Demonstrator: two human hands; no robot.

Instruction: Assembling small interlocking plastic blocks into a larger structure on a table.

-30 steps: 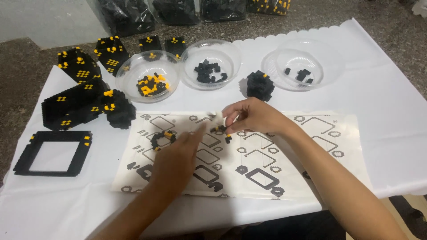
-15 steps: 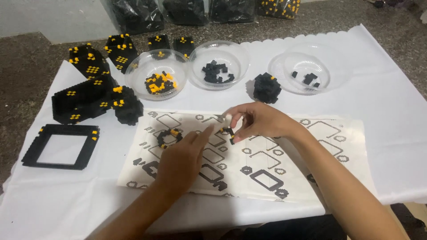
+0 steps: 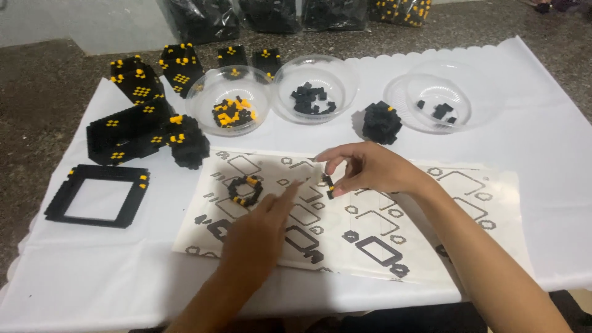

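— Right hand [image 3: 370,169]?

— Raised just above the printed instruction sheet [image 3: 475,203], thumb and forefinger pinched on a small black-and-yellow brick strip [image 3: 328,185]. Other fingers curled loosely.

— Strip's lie?

— Long axis near upright, tilted slightly; top end between the fingertips, bottom end pointing down at the sheet, close over it. Touching the paper or not: cannot tell.

— Left hand [image 3: 256,237]?

— Flat on the sheet, fingers together and stretched up and to the right toward the strip, holding nothing. Fingertips just short of the strip, not touching.

— Beside it?

— One small ring of black and yellow bricks [image 3: 244,190], lying flat on the sheet just left of the left fingertips.

— Count of bowls?

— Three clear plastic bowls in a row at the far side of the white cloth [image 3: 542,142]: left bowl [image 3: 228,108] with mixed yellow and black bricks, middle bowl [image 3: 316,80] with black bricks only, right bowl [image 3: 439,102] with a few black pieces.

— Built pieces?

— One open square black frame [image 3: 98,200] flat at the left edge. One spiky black lump [image 3: 381,122] between middle and right bowls. A cluster of black blocks with yellow dots [image 3: 142,117] at far left; exact count hard to tell where overlapping.

— Beyond the cloth?

— Dark plastic bags [image 3: 271,13] along the top edge, on speckled stone.
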